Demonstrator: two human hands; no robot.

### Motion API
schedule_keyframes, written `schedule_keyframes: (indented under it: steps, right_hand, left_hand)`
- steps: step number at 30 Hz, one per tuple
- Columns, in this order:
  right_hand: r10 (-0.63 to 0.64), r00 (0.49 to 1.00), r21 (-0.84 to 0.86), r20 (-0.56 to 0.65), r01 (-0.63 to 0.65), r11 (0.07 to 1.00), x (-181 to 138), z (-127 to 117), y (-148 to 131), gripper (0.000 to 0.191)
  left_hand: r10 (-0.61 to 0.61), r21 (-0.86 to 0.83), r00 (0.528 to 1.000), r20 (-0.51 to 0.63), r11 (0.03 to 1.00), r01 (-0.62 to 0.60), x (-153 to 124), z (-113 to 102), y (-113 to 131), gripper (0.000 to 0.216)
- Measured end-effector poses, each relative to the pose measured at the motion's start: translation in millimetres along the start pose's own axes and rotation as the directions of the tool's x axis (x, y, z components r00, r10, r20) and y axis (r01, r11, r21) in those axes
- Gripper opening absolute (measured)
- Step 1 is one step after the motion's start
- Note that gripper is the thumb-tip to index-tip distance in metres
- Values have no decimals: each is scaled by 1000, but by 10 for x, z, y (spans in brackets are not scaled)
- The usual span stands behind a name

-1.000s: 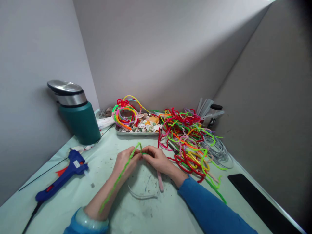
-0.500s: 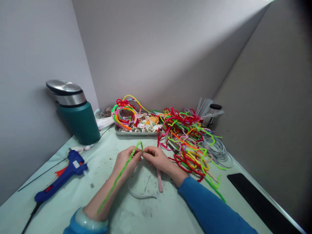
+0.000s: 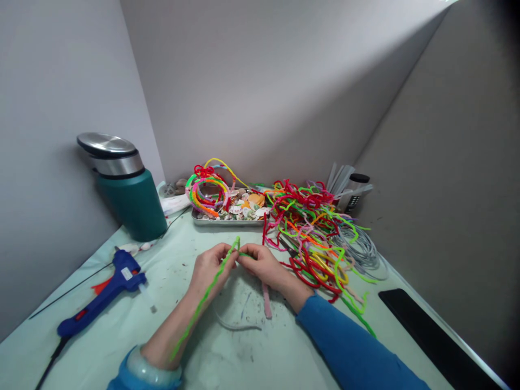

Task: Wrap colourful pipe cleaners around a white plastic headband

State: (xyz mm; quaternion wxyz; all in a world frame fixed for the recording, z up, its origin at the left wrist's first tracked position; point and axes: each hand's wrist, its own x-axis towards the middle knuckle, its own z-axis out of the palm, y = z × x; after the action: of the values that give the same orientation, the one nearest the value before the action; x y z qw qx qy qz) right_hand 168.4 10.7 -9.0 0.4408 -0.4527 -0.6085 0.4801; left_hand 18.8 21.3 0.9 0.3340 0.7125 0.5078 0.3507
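Note:
A fuzzy light-green pipe cleaner [image 3: 206, 294] rises from between my fingertips, bends over at the top and trails down along my left forearm. My left hand [image 3: 211, 271] is closed in a pinch on it. Close by, the fingertips of my right hand [image 3: 262, 265] pinch a short end of the same green strand. The two hands almost touch above the middle of the table. Under them lie a pink strip [image 3: 267, 303] and a thin grey cord [image 3: 239, 327]; the upper part of the pink strip is hidden by my right hand.
A blue glue gun [image 3: 101, 298] and a green flask [image 3: 132, 203] stand at left. A metal tray [image 3: 231, 222] of small cutouts and coiled pipe cleaners is at the back. A tangled pipe-cleaner heap [image 3: 304, 211], grey wire coil [image 3: 361, 246] and black strip [image 3: 426, 336] lie at right.
The green pipe cleaner's bend has shifted slightly right, and its loose tail has swung right along my forearm. More green shows at my right fingertips. Both hands stay nearly in place.

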Motion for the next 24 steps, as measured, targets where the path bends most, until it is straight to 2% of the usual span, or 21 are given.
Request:
schedule_keyframes:
  steps: [6, 11, 17, 24]
  right_hand:
    - [25, 1000, 27, 12, -25, 999, 2, -8, 49, 7]
    - [51, 999, 70, 19, -52, 996, 3, -4, 78, 10]
    - [71, 997, 47, -11, -70, 996, -10, 12, 32, 10]
    - [17, 998, -7, -52, -18, 1000, -17, 28, 6, 8]
  left_hand:
    - [9, -36, 1000, -22, 999, -10, -9, 15, -17, 26]
    - [5, -78, 1000, 3, 997, -5, -20, -11, 31, 23]
    - [-26, -111, 999, 24, 993, 29, -36, -29, 69, 21]
    - [-32, -63, 999, 21, 997, 33, -30, -34, 58, 23]
